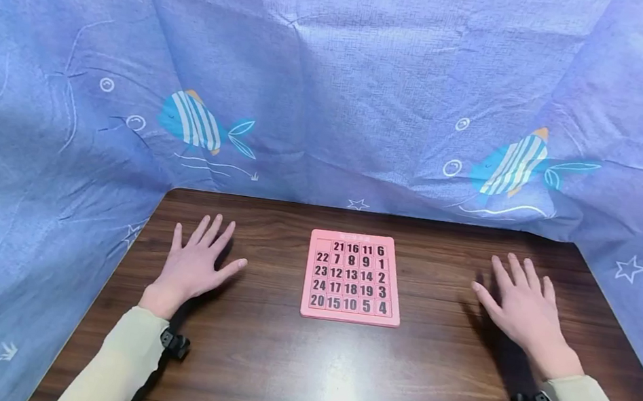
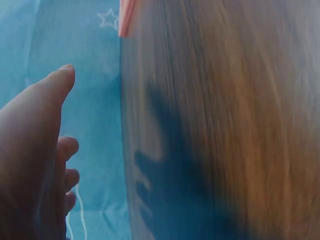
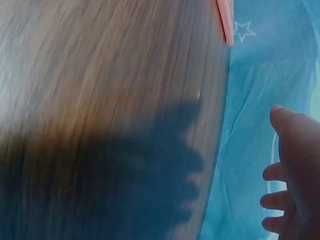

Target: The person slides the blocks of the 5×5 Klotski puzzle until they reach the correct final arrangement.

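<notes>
A pink number sliding puzzle [image 1: 355,278] lies flat near the far middle of the table, with black numerals in a grid and a blank square at its top left corner. To its left is my left hand [image 1: 196,266], palm down with fingers spread and straight, holding nothing. On the other side my right hand [image 1: 527,315] has its fingers extended too, apart from the puzzle. Both hands cast shadows on the wood. Only a corner of the puzzle [image 2: 127,17] shows in the left wrist view, and a thin pink edge of the puzzle [image 3: 226,22] in the right wrist view.
The dark wooden table [image 1: 248,368] has a glossy reflection toward the front. Behind it and along both sides hangs a blue cloth [image 1: 361,96] printed with striped fish and stars. Small black devices [image 1: 175,344] are strapped at both wrists, over light sleeves.
</notes>
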The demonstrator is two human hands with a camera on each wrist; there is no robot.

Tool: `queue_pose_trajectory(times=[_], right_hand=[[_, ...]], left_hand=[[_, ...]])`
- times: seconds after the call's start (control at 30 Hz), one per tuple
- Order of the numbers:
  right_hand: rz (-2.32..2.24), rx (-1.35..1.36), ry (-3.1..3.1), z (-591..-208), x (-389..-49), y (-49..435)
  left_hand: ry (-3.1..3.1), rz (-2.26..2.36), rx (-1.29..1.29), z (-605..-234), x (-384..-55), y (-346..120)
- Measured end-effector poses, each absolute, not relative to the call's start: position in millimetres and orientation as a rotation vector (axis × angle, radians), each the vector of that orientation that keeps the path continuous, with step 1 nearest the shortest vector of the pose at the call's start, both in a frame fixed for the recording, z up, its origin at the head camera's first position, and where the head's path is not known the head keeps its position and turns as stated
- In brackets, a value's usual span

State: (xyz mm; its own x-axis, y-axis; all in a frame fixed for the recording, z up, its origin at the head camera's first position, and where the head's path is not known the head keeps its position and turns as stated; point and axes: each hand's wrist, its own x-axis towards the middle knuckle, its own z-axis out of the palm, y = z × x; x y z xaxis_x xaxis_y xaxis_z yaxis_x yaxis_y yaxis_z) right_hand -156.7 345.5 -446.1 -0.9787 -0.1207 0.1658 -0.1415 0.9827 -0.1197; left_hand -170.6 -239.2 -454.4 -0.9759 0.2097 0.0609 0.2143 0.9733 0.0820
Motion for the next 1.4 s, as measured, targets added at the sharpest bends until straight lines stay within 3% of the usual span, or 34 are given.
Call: queue_pose_trajectory(times=[0.77, 1.4], right_hand=[[0.235, 0.657, -2.759, -431.3, -157.8, 269.0], [0.377, 1.067, -2.664, -455.9, -178.7, 191.6]], left_hand=[[-2.997, -0.422, -0.761, -454.6, -157.3, -159.9], [-3.054, -0.402, -0.951, -472.1, -162.9, -131.1]])
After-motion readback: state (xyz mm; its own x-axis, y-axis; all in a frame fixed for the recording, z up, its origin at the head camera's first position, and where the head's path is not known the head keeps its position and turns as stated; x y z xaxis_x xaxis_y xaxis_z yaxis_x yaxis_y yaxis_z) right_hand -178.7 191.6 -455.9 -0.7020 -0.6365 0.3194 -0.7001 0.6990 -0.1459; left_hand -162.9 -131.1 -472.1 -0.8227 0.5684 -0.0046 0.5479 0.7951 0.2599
